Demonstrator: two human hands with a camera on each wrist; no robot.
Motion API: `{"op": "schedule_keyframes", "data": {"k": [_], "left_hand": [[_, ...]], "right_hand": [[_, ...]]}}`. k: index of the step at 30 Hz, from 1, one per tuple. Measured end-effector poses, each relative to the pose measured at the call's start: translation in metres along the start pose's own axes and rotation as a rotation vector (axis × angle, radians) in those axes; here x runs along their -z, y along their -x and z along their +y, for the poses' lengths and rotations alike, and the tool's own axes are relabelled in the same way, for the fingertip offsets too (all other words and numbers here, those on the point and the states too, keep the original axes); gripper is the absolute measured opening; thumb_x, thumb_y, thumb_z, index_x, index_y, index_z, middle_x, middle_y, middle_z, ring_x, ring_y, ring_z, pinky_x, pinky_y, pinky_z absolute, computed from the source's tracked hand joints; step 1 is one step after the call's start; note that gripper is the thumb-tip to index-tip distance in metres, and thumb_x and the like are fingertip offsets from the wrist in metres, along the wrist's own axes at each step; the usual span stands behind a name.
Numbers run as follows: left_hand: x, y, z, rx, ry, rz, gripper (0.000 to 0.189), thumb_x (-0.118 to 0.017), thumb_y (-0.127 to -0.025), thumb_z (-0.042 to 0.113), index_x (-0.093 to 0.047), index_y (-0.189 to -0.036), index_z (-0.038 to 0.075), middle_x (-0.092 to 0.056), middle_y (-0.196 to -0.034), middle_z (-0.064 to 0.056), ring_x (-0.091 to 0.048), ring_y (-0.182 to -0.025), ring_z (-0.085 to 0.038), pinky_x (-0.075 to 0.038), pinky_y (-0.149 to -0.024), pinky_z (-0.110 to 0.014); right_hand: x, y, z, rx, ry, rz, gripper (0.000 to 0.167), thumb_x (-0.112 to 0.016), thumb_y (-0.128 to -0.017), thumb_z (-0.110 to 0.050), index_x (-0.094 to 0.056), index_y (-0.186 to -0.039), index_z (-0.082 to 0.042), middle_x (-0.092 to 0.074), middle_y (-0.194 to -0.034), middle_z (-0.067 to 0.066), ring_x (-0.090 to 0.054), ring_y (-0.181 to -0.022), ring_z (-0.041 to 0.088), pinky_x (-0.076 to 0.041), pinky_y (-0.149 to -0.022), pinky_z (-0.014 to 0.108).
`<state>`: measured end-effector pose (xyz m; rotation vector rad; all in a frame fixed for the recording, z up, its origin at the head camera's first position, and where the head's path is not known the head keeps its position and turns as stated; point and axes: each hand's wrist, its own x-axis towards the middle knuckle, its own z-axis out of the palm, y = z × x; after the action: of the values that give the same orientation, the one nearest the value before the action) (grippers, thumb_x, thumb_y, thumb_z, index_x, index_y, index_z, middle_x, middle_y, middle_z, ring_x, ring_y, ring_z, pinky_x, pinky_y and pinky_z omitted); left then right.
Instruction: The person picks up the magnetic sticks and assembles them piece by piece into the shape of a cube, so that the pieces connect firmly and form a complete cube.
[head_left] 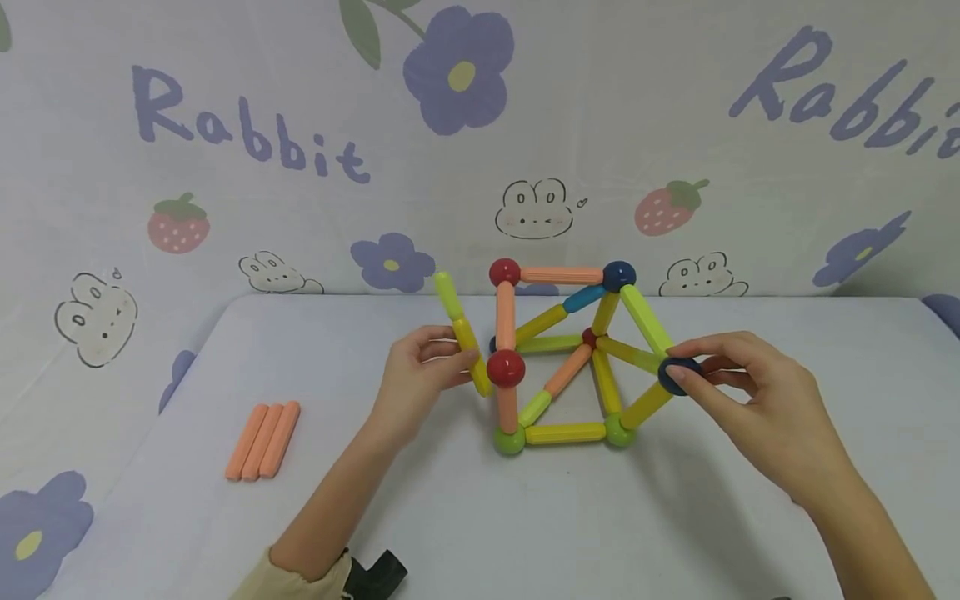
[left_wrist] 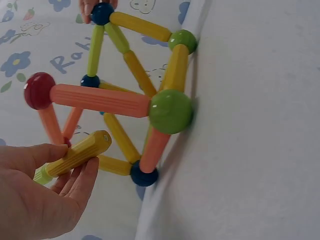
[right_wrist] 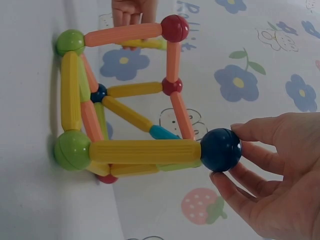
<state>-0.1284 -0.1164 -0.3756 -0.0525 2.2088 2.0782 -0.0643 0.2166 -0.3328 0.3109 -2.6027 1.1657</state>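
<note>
A frame of magnetic rods and balls stands on the table, built from orange, yellow, lime and blue rods. Its red ball (head_left: 506, 367) is at the near left upper corner, and a green ball (head_left: 509, 439) sits below it. My left hand (head_left: 429, 367) pinches a joined pair of rods, a yellow rod (left_wrist: 80, 152) with a lime rod (head_left: 447, 295) at its far end, held tilted just left of the frame. On the frame's right side my right hand (head_left: 757, 400) grips a dark blue ball (right_wrist: 221, 149) between thumb and fingers. Rods attach to that ball.
Three orange rods (head_left: 262, 442) lie side by side on the left of the white table (head_left: 450, 533). Behind it hangs a cloth (head_left: 300, 83) printed with rabbits, flowers and strawberries. A black strap piece (head_left: 378, 575) shows at the left sleeve.
</note>
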Motion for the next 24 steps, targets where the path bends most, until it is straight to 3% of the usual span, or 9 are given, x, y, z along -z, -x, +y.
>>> {"op": "schedule_keyframes", "data": {"k": [9,24], "left_hand": [[-0.015,0.001,-0.012,0.081,-0.020,-0.045,0.037,-0.073,-0.099,0.010,-0.063,-0.133,0.000,-0.070,-0.117,-0.018,-0.075,-0.099,-0.024,-0.063,-0.091,-0.036],[-0.023,0.001,-0.025,0.002,-0.021,-0.116,0.038,-0.068,-0.101,0.003,-0.064,-0.138,-0.002,-0.071,-0.124,-0.021,-0.075,-0.109,-0.033,-0.061,-0.095,-0.041]], "right_hand": [[0.001,-0.001,-0.001,-0.011,0.000,-0.010,0.024,-0.076,-0.097,-0.005,-0.075,-0.121,-0.008,-0.067,-0.116,0.005,-0.060,-0.095,-0.008,-0.044,-0.089,-0.001],[0.001,-0.002,0.000,-0.021,-0.002,-0.013,0.023,-0.076,-0.097,-0.007,-0.075,-0.120,-0.008,-0.067,-0.115,0.003,-0.061,-0.094,-0.006,-0.043,-0.090,-0.002]]}}
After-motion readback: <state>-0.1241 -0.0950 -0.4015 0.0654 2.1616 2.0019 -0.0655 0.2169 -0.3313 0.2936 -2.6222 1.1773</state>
